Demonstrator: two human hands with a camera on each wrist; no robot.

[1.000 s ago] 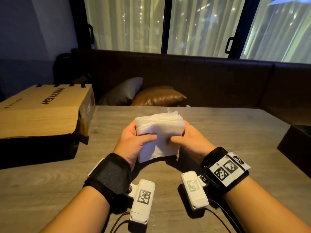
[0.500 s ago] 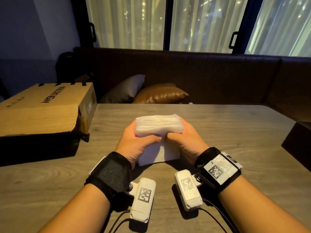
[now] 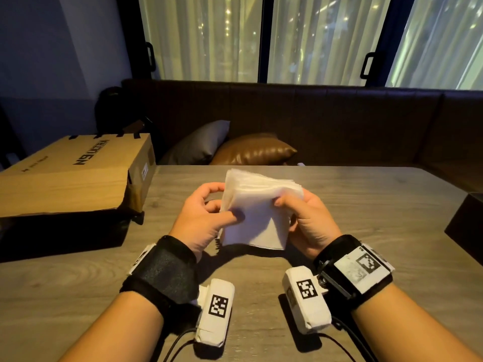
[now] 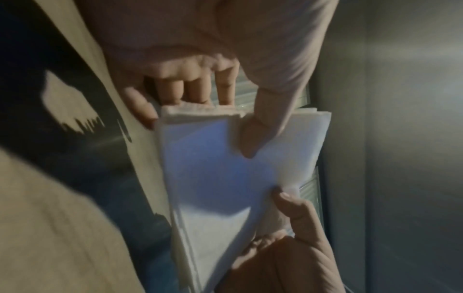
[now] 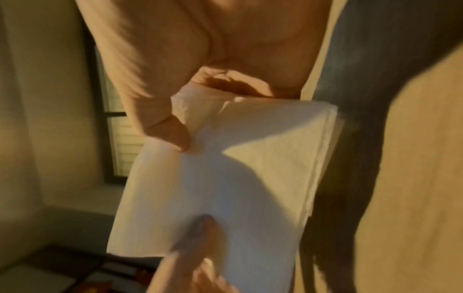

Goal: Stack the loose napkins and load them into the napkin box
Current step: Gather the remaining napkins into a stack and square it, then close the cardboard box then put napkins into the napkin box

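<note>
A thick stack of white napkins (image 3: 257,218) stands tilted just above the wooden table (image 3: 366,205), held between both hands. My left hand (image 3: 224,203) pinches its left side, thumb across the front face and fingers curled at the back edge. My right hand (image 3: 294,205) grips the upper right corner, thumb in front and fingers hidden behind. In the left wrist view the napkins (image 4: 213,168) sit under the left thumb (image 4: 250,138). In the right wrist view the right thumb (image 5: 172,132) presses the napkins (image 5: 238,178). The sheets' top edges fan out unevenly.
A large cardboard box (image 3: 78,176) lies on the table at the left. A dark box-like object (image 3: 467,226) sits at the table's right edge. Beyond the far edge are a bench with two cushions (image 3: 235,150) and curtained windows.
The stack was upright with a level top between both hands; now it is turned and tilted, its top leaning left and away. Both hands have shifted their hold on it.
</note>
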